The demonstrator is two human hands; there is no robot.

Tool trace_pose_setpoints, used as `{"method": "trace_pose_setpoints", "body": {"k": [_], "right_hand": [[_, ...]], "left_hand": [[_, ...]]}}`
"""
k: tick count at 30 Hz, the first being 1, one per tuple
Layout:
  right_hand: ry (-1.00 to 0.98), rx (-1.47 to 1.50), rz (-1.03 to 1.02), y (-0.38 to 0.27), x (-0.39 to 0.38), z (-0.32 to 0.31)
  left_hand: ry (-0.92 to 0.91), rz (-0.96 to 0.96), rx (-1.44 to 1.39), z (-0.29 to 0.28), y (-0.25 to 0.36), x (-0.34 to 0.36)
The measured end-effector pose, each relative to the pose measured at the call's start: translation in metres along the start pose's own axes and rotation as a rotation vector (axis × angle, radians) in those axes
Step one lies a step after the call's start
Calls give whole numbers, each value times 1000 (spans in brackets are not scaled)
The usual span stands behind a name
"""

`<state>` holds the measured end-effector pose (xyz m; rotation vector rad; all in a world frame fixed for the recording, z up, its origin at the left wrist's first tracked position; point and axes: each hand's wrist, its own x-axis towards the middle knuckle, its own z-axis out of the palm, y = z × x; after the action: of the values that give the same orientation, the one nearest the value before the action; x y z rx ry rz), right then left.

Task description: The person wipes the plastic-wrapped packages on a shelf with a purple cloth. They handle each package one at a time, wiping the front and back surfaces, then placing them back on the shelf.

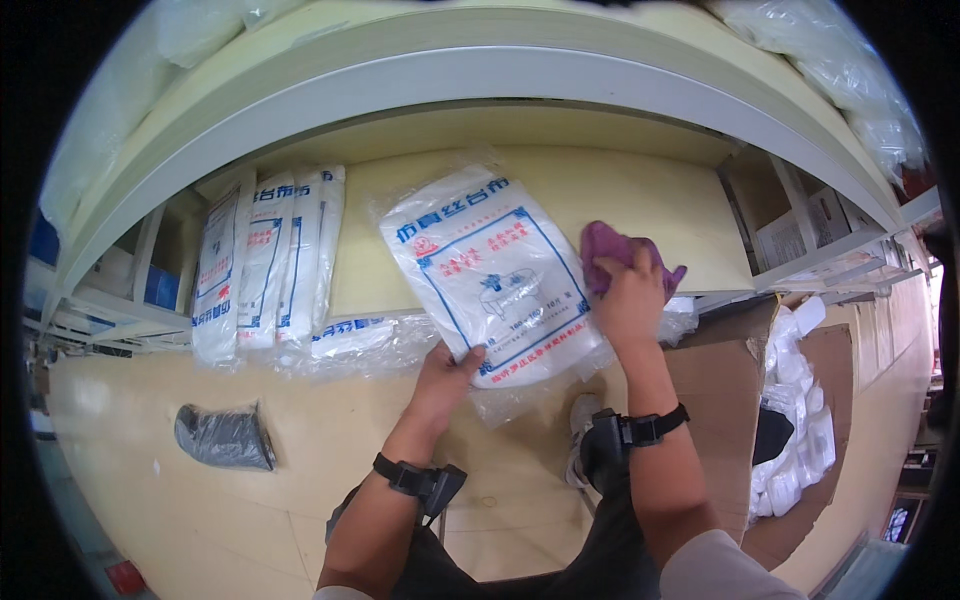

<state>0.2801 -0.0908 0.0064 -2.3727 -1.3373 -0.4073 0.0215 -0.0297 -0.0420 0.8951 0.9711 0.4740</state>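
A flat white plastic package [500, 280] with blue and red print and a clear wrapper tilts over the front of a shelf. My left hand [445, 380] grips its lower left corner, thumb on top and the fingers hidden beneath. At the package's right edge, my right hand [630, 300] is closed on a crumpled purple cloth [610, 245], close to the cream shelf board [670, 200]. Several similar packages [270, 260] lean side by side at the left end of that shelf.
Under the held package, another wrapped package [370, 335] lies lower down. A cardboard box [710, 400] with white plastic-wrapped items [800, 420] stands at right. A dark wrapped bundle [225, 436] lies on the floor at left. An upper shelf edge [500, 85] curves overhead.
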Motion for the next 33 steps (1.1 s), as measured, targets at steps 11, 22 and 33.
{"method": "trace_pose_setpoints", "body": {"k": [11, 22, 33], "right_hand": [[-102, 260, -398, -58, -23, 22], [-41, 370, 6, -25, 10, -21], [-25, 97, -108, -11, 3, 16]], "left_hand": [[-47, -40, 196, 6, -1, -9], [-16, -13, 138, -2, 9, -10], [-8, 37, 374, -6, 0, -3]]}}
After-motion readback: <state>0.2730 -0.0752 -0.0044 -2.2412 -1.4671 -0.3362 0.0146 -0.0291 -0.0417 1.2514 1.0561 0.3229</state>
